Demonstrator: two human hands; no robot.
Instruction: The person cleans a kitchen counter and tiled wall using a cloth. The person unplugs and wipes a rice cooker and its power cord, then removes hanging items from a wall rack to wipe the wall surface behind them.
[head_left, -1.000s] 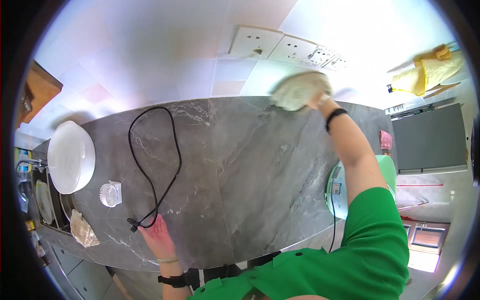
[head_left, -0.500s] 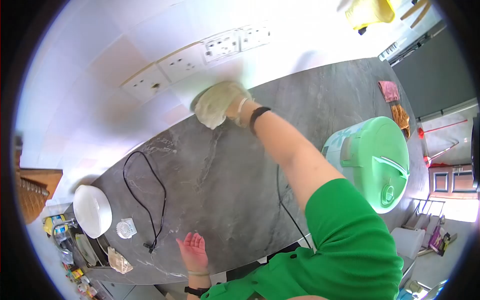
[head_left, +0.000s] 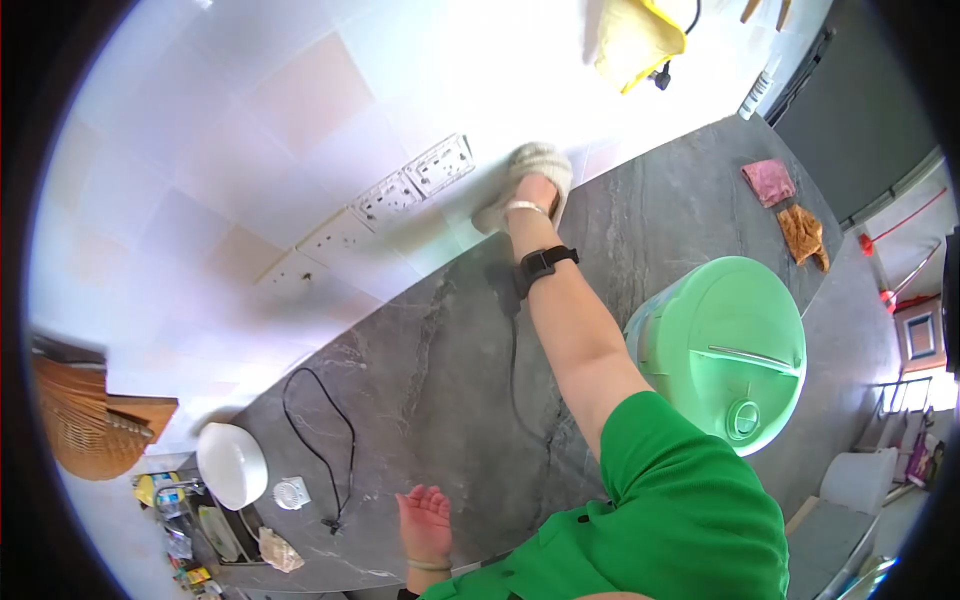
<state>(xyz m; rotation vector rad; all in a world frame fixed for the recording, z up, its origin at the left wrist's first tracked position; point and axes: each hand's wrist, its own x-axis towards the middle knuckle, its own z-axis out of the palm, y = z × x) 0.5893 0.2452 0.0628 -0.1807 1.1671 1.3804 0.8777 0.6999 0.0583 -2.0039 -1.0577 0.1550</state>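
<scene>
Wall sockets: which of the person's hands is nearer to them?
Right. The right hand, with a pale cloth, is just beside the sockets, where the counter meets the wall; the left hand is far off, near the counter's front edge.

On the counter (head_left: pixel 450 400), basin (head_left: pixel 232 467) and fan (head_left: pixel 291 493) lie left, container (head_left: pixel 722 350) and cloths (head_left: pixel 768 183) right

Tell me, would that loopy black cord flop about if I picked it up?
Probably: the looped black cord bends in loose curves. It's likely light, being so thin. Its chunky end might dangle and swing.
</scene>
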